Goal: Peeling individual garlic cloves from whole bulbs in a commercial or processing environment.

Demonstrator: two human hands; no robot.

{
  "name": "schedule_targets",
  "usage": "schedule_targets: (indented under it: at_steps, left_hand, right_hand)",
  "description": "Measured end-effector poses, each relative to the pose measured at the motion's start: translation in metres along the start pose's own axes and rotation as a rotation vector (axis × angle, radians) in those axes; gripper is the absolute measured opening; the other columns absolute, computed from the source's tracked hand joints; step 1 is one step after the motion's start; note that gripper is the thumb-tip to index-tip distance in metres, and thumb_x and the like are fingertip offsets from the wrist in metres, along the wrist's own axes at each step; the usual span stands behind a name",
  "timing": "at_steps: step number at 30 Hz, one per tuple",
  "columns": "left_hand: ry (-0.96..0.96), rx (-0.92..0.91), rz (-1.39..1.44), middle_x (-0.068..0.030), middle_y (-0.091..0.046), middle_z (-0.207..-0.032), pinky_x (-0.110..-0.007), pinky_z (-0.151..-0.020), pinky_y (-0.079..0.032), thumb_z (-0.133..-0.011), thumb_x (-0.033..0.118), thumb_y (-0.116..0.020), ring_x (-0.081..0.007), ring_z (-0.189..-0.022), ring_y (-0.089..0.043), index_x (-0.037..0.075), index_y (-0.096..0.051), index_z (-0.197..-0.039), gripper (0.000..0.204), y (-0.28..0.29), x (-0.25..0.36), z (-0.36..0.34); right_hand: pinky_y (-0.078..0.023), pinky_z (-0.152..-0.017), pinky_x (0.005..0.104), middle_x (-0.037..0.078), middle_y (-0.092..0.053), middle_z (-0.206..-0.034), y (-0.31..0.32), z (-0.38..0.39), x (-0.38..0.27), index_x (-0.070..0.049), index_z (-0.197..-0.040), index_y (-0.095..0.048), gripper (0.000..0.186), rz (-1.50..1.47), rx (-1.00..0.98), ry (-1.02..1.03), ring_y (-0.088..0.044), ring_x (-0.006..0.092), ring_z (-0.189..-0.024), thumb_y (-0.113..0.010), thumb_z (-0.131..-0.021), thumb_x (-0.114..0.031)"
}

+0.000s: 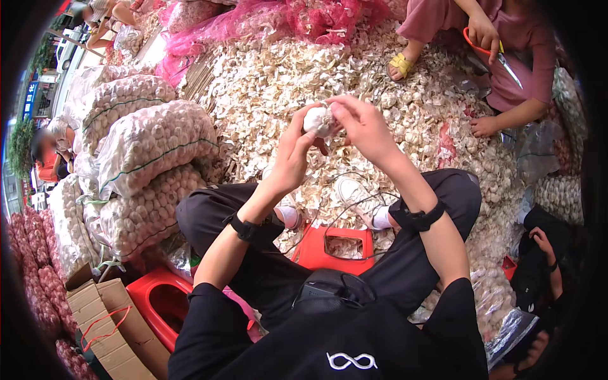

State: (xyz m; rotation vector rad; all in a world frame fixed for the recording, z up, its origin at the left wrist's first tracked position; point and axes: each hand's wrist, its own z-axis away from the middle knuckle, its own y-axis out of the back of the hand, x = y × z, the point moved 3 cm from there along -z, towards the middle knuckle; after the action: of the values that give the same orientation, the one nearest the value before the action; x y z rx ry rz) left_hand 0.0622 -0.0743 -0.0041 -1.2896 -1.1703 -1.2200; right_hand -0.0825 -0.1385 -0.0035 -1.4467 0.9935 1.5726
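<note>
A whitish garlic bulb [316, 121] is held up in front of me, over the ground strewn with garlic skins. My left hand [295, 149] wraps round its left side, the fingers closed on it. From the right, my right hand [364, 126] pinches at the bulb's outer skin with thumb and fingers. Part of the bulb is hidden behind the right fingers. A pale heap of garlic skins and loose bulbs [266, 95] spreads under and beyond both hands.
Clear sacks of garlic [158, 145] are stacked at left, above a cardboard box [111, 329] and a red stool [158, 304]. Another red stool [335, 247] stands between my legs. At upper right a person holds orange-handled scissors [484, 44]. Pink netting [316, 22] lies at the back.
</note>
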Motion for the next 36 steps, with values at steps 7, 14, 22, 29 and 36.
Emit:
schedule_targets:
  at_steps: [7, 14, 22, 29, 36]
  left_hand:
    - [0.183, 0.104, 0.138, -0.0021, -0.059, -0.082, -0.019, -0.051, -0.041, -0.102, 0.028, -0.046, -0.0056, -0.056, -0.048, 0.003, -0.049, -0.128, 0.036, -0.003, -0.004, -0.002]
    - [0.125, 0.401, 0.284, -0.0023, -0.06, -0.065, -0.021, -0.042, -0.039, -0.102, 0.026, -0.048, -0.0072, -0.048, -0.051, -0.002, -0.065, -0.097, 0.033, 0.001, -0.009, -0.003]
    - [0.113, 0.46, -0.064, -0.002, -0.063, -0.07, -0.021, -0.049, -0.042, -0.1, 0.026, -0.051, -0.0058, -0.055, -0.053, -0.002, -0.066, -0.096, 0.032, 0.008, -0.011, -0.011]
    - [0.279, 0.521, 0.471, -0.0092, -0.065, -0.107, -0.025, -0.076, -0.052, -0.098, 0.023, -0.052, -0.0127, -0.088, -0.063, 0.0, -0.056, -0.123, 0.034, 0.005, -0.014, -0.007]
    - [0.316, 0.305, 0.651, -0.0145, -0.064, -0.114, -0.029, -0.091, -0.053, -0.097, 0.021, -0.055, -0.0172, -0.101, -0.064, -0.004, -0.057, -0.116, 0.032, -0.002, -0.007, -0.002]
  right_hand:
    - [-0.044, -0.041, 0.0238, 0.008, -0.065, -0.074, -0.02, 0.011, 0.002, 0.0, -0.103, -0.058, 0.036, -0.242, -0.248, -0.19, -0.063, 0.0119, -0.053, -0.046, -0.101, -0.034]
    - [-0.049, -0.043, 0.0224, 0.007, -0.063, -0.075, -0.029, 0.015, 0.004, -0.002, -0.118, -0.055, 0.04, -0.274, -0.218, -0.146, -0.065, 0.0122, -0.056, -0.04, -0.103, -0.036]
    - [-0.053, -0.051, 0.0233, 0.007, -0.064, -0.091, -0.032, 0.017, 0.002, 0.001, -0.125, -0.053, 0.038, -0.578, -0.121, -0.256, -0.067, 0.0131, -0.067, -0.053, -0.099, -0.026]
    - [-0.043, -0.053, 0.0177, -0.003, -0.06, -0.078, -0.017, 0.004, 0.014, -0.001, -0.113, -0.059, 0.034, -0.288, -0.08, -0.011, -0.055, 0.0016, -0.064, -0.071, -0.082, -0.005]
    - [-0.041, -0.053, 0.0187, -0.002, -0.063, -0.074, -0.014, -0.002, 0.001, 0.002, -0.1, -0.067, 0.023, -0.236, -0.006, 0.006, -0.052, 0.0009, -0.063, -0.068, -0.087, -0.017]
